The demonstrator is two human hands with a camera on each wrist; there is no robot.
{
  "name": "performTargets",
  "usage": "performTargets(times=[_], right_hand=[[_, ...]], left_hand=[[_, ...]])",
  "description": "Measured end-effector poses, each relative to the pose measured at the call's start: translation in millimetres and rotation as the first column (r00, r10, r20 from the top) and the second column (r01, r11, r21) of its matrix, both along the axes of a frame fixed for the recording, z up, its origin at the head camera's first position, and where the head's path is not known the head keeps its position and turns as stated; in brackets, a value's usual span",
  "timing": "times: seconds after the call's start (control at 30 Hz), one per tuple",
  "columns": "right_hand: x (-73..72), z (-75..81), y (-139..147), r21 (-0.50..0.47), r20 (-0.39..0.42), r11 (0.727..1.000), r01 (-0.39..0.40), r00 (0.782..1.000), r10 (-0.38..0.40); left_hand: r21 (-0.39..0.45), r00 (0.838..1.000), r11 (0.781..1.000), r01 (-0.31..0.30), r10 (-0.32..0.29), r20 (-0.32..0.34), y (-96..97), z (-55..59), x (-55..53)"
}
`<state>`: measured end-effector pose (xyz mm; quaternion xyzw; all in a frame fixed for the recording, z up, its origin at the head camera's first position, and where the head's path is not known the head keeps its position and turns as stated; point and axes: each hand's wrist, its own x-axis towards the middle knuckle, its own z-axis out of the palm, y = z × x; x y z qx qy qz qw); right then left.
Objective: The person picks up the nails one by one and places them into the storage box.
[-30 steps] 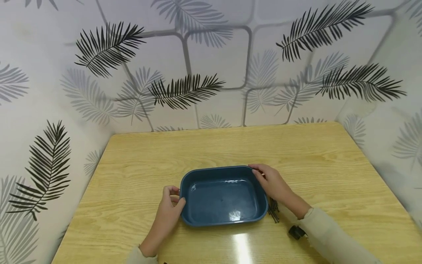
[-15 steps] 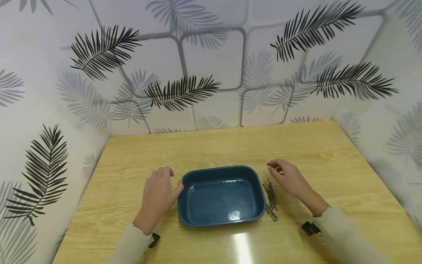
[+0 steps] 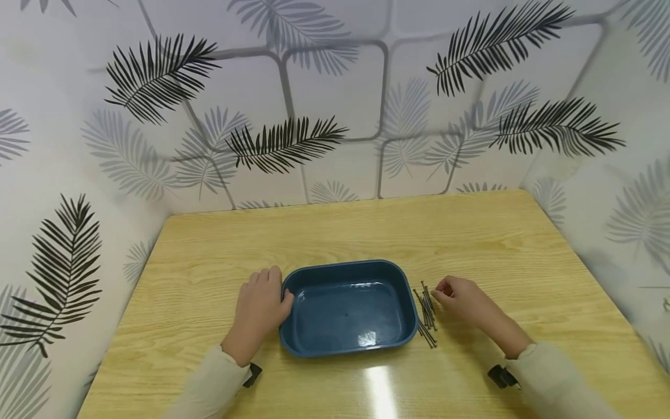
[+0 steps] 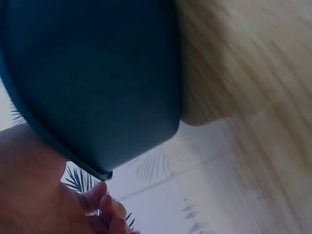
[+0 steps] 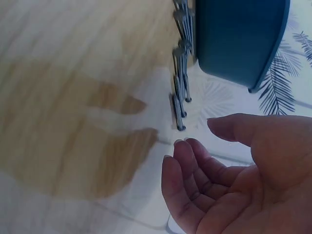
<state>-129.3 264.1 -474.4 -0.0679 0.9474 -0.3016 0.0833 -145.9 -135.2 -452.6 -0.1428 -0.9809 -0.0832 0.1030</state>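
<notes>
A dark blue rectangular tray (image 3: 346, 314) lies on the wooden table. At its left rim is my left hand (image 3: 260, 311), thumb laid over the edge. In the left wrist view the tray's outer wall (image 4: 97, 83) fills much of the picture, and the loosely bent fingers (image 4: 112, 209) stay off that wall. Several long dark nails (image 3: 428, 308) lie in a loose bunch along the tray's right side. My right hand (image 3: 463, 299) hovers just right of them, fingers half bent. The right wrist view shows this hand (image 5: 214, 180) holding nothing, with a gap between thumb and fingertips.
The wooden table (image 3: 345, 238) reaches back to a wall (image 3: 335, 105) with a leaf pattern. A dark wrist camera (image 3: 502, 376) hangs under the right sleeve, and another camera (image 3: 252, 375) under the left one.
Both hands have let go of the tray's sides. The right hand moved away to the right, then down beside the nails, uncovering them. The left hand drew back, then returned to the left rim.
</notes>
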Motion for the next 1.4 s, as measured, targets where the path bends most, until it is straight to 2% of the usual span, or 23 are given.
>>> performTargets(times=[0.13, 0.37, 0.67, 1.07, 1.23, 1.4], right_hand=[[-0.5, -5.3, -6.2, 0.008, 0.013, 1.000, -0.003, 1.000, 0.003], [1.1, -3.5, -14.4, 0.040, 0.026, 0.999, 0.008, 1.000, -0.009], [-1.1, -2.2, -18.6, 0.099, 0.018, 0.994, 0.039, 0.999, -0.041], [-1.3, -0.3, -23.4, 0.173, 0.062, 0.983, 0.054, 0.996, -0.066], [-2.6, 0.3, -24.0, 0.183, 0.057, 0.982, 0.054, 0.996, -0.065], [-2.4, 0.4, -24.9, 0.186, 0.057, 0.981, 0.056, 0.996, -0.068]], left_hand=[[-0.001, 0.999, 0.999, -0.044, 0.044, -0.003, 5.2, -1.2, -0.6], [-0.021, 0.991, 0.994, -0.108, 0.109, 0.072, 9.5, -4.1, 0.9], [0.024, 0.992, 0.991, -0.130, 0.130, -0.003, 16.1, -9.0, 2.5], [-0.002, 0.986, 0.986, -0.166, 0.166, -0.007, 17.9, -11.5, 4.9], [0.003, 0.986, 0.986, -0.167, 0.167, 0.016, 17.3, -13.6, 3.8], [0.016, 0.984, 0.987, -0.163, 0.161, 0.077, 15.8, -14.8, 1.1]])
